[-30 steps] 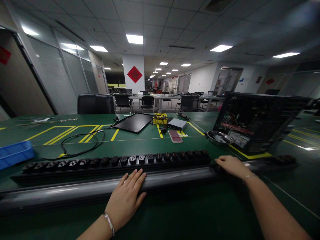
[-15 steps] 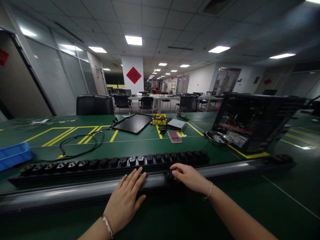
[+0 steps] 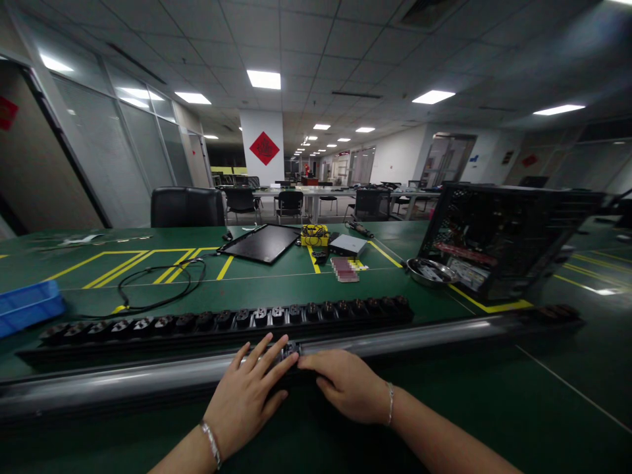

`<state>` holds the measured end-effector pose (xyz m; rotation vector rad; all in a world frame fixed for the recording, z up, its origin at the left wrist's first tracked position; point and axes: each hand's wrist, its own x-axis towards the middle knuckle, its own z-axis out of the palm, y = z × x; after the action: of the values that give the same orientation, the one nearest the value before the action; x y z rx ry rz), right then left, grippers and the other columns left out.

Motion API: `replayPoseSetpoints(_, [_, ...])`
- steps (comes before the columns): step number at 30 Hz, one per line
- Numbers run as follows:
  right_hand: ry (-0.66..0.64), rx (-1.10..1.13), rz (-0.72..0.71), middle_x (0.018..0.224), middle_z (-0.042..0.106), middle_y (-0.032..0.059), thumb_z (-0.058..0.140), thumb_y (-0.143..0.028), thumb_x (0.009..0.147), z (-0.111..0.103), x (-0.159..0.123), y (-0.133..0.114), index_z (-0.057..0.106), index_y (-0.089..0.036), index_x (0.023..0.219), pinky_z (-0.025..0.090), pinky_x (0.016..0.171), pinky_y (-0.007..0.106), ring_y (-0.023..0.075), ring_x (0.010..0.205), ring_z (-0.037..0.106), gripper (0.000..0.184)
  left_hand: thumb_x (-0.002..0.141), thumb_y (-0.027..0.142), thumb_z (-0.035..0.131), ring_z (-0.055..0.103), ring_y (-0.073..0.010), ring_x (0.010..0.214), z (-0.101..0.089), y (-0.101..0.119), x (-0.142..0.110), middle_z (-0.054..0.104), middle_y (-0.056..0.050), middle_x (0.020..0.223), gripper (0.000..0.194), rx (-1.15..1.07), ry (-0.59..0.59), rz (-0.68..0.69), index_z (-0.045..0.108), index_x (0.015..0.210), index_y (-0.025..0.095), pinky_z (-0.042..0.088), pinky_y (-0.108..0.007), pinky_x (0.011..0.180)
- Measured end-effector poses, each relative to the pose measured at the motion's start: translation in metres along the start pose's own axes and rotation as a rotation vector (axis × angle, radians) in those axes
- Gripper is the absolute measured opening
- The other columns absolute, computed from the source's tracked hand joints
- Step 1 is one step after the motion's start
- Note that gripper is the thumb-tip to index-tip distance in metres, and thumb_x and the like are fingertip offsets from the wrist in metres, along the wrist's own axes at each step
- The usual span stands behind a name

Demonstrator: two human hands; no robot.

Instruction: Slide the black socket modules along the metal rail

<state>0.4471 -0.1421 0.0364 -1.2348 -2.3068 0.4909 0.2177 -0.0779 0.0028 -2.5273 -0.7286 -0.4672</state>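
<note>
Along the near side of the green desk (image 3: 266, 286), a long grey rail (image 3: 395, 343) lies with a small dark block (image 3: 292, 349) near its middle, partly hidden by fingertips. The left hand (image 3: 247, 401) is spread, palm down over the rail and closed on nothing, which looks like a way of steadying the long piece and perhaps giving the block something to stop against. The right hand (image 3: 348, 385) has a half-curled grip, its forefinger reaching the block's right side; whether it pinches anything I cannot tell, though the pose suggests sideways pressure rather than lifting. More dark blocks (image 3: 557, 313) sit at the rail's right end, well apart from both hands. Just behind, a socket strip (image 3: 345, 320) runs beside the rail, probably kept close for easy reach. A metal bowl (image 3: 432, 271), an open computer case (image 3: 494, 243) and a blue tray (image 3: 29, 306) stand farther off, presumably out of the arms' way.
</note>
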Motion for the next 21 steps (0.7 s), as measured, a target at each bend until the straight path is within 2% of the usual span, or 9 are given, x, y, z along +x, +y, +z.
replayPoseSetpoints(4, [0.083,-0.113,-0.026,0.121,0.052,0.0025,0.045,-0.013,0.077,-0.005,-0.003,0.004,0.051,-0.02,0.121,0.032,0.099,0.029,0.0147,0.111,0.045,0.044,0.086,0.041,0.044,0.031,-0.0242,0.129,0.0,-0.001,-0.001,0.027,0.005,0.146,0.057,-0.008,-0.003,0.006,0.022,0.139,0.038,0.027,-0.043,0.101])
replayPoseSetpoints(7, [0.124,-0.293,0.064,0.121,0.049,0.006,0.057,-0.027,0.076,-0.017,-0.008,0.013,0.054,-0.02,0.115,0.029,0.101,0.036,0.0198,0.112,0.042,0.04,0.086,0.038,0.045,0.031,-0.0238,0.129,-0.001,-0.001,0.0,0.028,0.005,0.146,0.056,-0.021,0.009,0.007,0.025,0.138,0.038,0.021,-0.045,0.105])
replayPoseSetpoints(10, [0.052,-0.401,0.162,0.123,0.046,0.0061,0.066,-0.043,0.07,-0.029,-0.014,0.025,0.054,-0.023,0.116,0.027,0.1,0.039,0.0228,0.114,0.039,0.052,0.086,0.036,0.046,0.03,-0.0237,0.13,-0.002,-0.002,0.001,0.029,0.004,0.145,0.053,-0.035,0.029,0.013,0.03,0.136,0.036,0.015,-0.046,0.107])
replayPoseSetpoints(12, [0.0,-0.421,0.201,0.123,0.047,0.0051,0.068,-0.044,0.068,-0.033,-0.017,0.032,0.053,-0.024,0.117,0.028,0.099,0.039,0.0226,0.112,0.041,0.055,0.085,0.035,0.046,0.03,-0.0238,0.13,-0.004,-0.002,0.001,0.03,0.003,0.145,0.049,-0.05,0.044,0.013,0.036,0.133,0.034,0.014,-0.046,0.108])
replayPoseSetpoints(15, [-0.014,-0.438,0.205,0.121,0.047,0.0039,0.068,-0.042,0.068,-0.033,-0.019,0.037,0.055,-0.025,0.112,0.031,0.096,0.037,0.0216,0.109,0.043,0.048,0.085,0.032,0.047,0.032,-0.0241,0.13,-0.007,-0.001,0.003,0.037,-0.001,0.141,0.039,-0.093,0.066,0.01,0.049,0.123,0.027,0.017,-0.045,0.108])
replayPoseSetpoints(17, [-0.004,-0.455,0.194,0.121,0.048,0.0036,0.068,-0.041,0.069,-0.031,-0.02,0.038,0.058,-0.025,0.105,0.032,0.095,0.037,0.0215,0.107,0.043,0.042,0.084,0.031,0.048,0.037,-0.0236,0.126,-0.009,0.0,0.004,0.048,-0.003,0.133,0.03,-0.138,0.096,-0.019,0.056,0.111,0.023,0.021,-0.044,0.107])
replayPoseSetpoints(21, [-0.005,-0.49,0.17,0.122,0.046,0.0046,0.068,-0.04,0.07,-0.029,-0.022,0.038,0.062,-0.022,0.091,0.032,0.093,0.039,0.0229,0.107,0.043,0.028,0.085,0.031,0.047,0.051,-0.0212,0.111,-0.015,0.0,0.006,0.061,-0.004,0.114,0.02,-0.201,0.147,-0.097,0.059,0.096,0.019,0.033,-0.04,0.101])
